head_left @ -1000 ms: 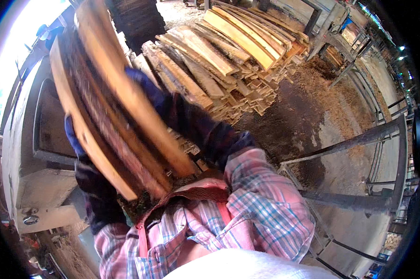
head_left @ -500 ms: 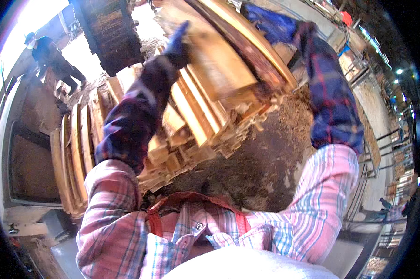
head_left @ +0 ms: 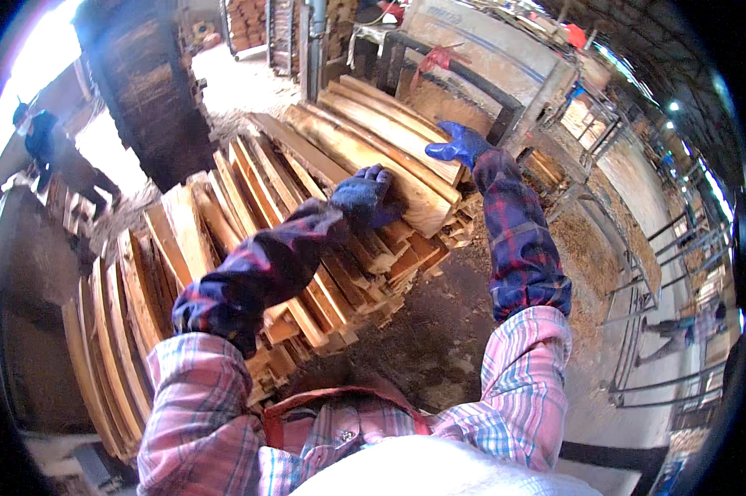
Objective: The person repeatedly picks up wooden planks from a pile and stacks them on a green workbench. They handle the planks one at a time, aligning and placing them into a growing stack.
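Note:
Several long sawn wooden planks (head_left: 426,202) with rough bark edges lie side by side on top of a stack. My left hand (head_left: 364,197), in a blue glove, rests against the left side of a wide pale plank near its close end. Its fingers lie over the wood rather than wrapped round it. At the right side of the top planks (head_left: 389,112) is my right hand (head_left: 459,145), also blue-gloved, with thumb and fingers apart. It is close to the outer plank's edge; whether it touches cannot be made out.
More planks (head_left: 133,285) stretch in a row to the left. A dark upright block (head_left: 145,91) stands beyond the stack, with a person (head_left: 59,157) to its left. A metal frame (head_left: 505,124) and sawdust-covered equipment are on the right. Dark ground (head_left: 422,331) lies in front of me.
The planks near my hands, raised and blurred before, now lie on the stack. My left hand has come closer and lower, and my right hand has moved inward beside the planks.

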A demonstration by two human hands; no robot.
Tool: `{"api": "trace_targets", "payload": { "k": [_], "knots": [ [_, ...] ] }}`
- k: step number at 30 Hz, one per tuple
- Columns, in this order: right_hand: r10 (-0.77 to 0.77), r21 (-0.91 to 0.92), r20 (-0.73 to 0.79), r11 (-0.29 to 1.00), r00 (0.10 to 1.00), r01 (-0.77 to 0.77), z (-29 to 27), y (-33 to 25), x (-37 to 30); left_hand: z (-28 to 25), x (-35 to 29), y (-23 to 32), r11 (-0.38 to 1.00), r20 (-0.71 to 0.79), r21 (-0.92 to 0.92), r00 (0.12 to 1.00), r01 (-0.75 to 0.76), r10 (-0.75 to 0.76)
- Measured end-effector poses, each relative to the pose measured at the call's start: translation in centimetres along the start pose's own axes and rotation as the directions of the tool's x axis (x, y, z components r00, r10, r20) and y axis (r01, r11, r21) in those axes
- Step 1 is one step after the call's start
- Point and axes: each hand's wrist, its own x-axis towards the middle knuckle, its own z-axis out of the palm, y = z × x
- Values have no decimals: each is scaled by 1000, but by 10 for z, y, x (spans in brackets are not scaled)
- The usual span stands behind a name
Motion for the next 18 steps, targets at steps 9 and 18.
{"api": "trace_targets", "payload": {
  "k": [9, 18],
  "knots": [
    [-263, -501, -198, 855, 944, 133, 29, -76, -53, -9, -10, 4, 987, -105, -160, 994, -27, 10],
    [-174, 470, -200, 846, 964, 250, -51, 34, -139, -6, -4, 15, 966, -9, -257, 1000, 22, -26]
  ]
}}
